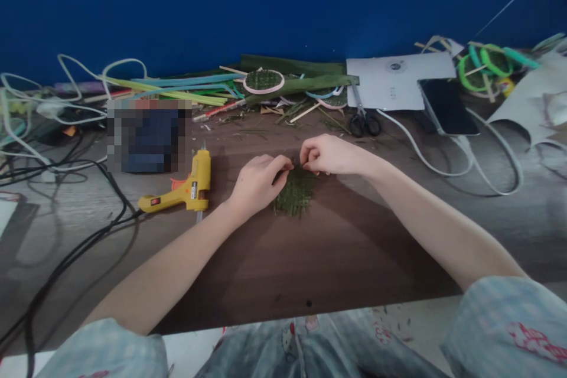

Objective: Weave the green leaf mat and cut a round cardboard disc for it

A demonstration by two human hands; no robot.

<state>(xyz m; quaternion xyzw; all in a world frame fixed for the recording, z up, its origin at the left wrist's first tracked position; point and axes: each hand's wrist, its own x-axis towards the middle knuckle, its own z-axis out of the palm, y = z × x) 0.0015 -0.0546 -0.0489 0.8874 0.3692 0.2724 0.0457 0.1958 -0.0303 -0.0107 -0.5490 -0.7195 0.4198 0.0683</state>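
A small mat of woven green leaf strips (295, 198) lies flat on the brown table, its near edge ragged with loose ends. From the left, my left hand (261, 184) reaches over its side, thumb and forefinger pinched together at the far edge. My right hand (330, 155) comes in from the other side with curled fingers, pinching the same far edge close to the left fingertips. The exact strip between the fingers is too small to make out. Beyond my hands lies a pair of dark-handled scissors (364, 121), blades pointing away.
Left of my hands lies a yellow glue gun (201, 180) with a black cable (73, 260). Leaf strips and coloured sticks line the back, beside a round pink-rimmed woven piece (264, 81). A phone (448, 107) with a white cable rests on white paper (390, 85) at right.
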